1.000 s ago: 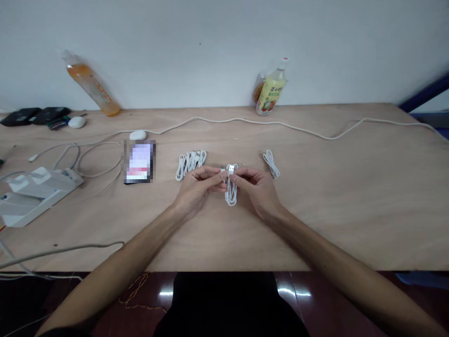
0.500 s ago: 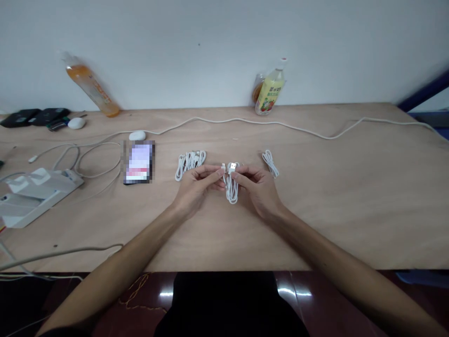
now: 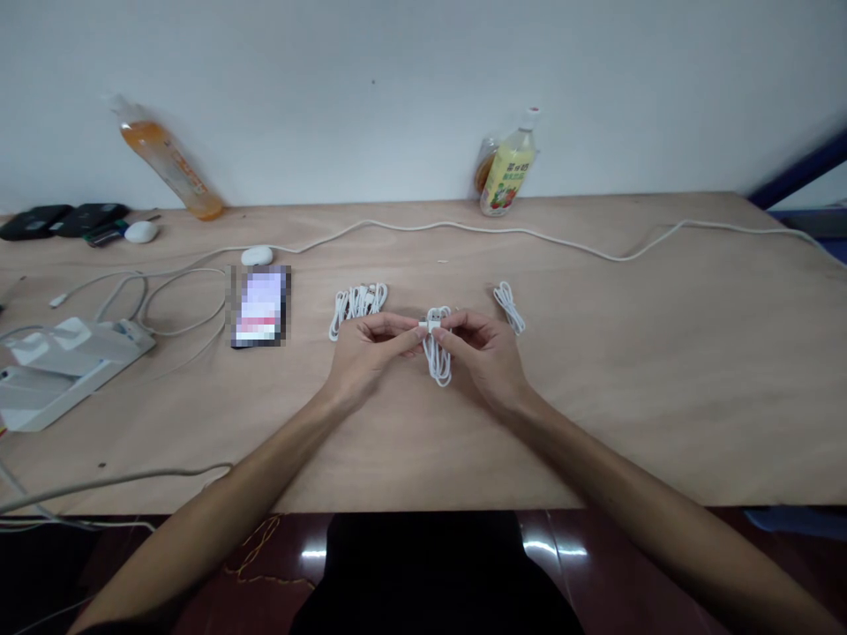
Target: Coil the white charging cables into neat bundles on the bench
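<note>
A white USB cable [image 3: 438, 363], folded into a loose coil, is between my two hands above the wooden table. My left hand [image 3: 371, 353] pinches one plug end of it between thumb and fingers. The other end, with a metal USB plug, is pinched in my right hand [image 3: 486, 353]. Both plugs sit side by side, close together, and the coil hangs toward me beneath them. Just beyond my left hand lie several coiled white cables [image 3: 361, 302] in a row. A single coiled white cable [image 3: 509, 308] rests beyond my right hand.
A phone [image 3: 259, 306] lies left of the cables, near a white power strip [image 3: 86, 375] with chargers. An orange drink bottle [image 3: 173, 170] and a yellow-labelled bottle [image 3: 509, 168] lean on the wall. One long white cord [image 3: 450, 226] crosses the table's back.
The plug in my left hand has come down level with the one in my right. The right plug has tilted, its metal face showing less. Both hands stay nearly in place.
</note>
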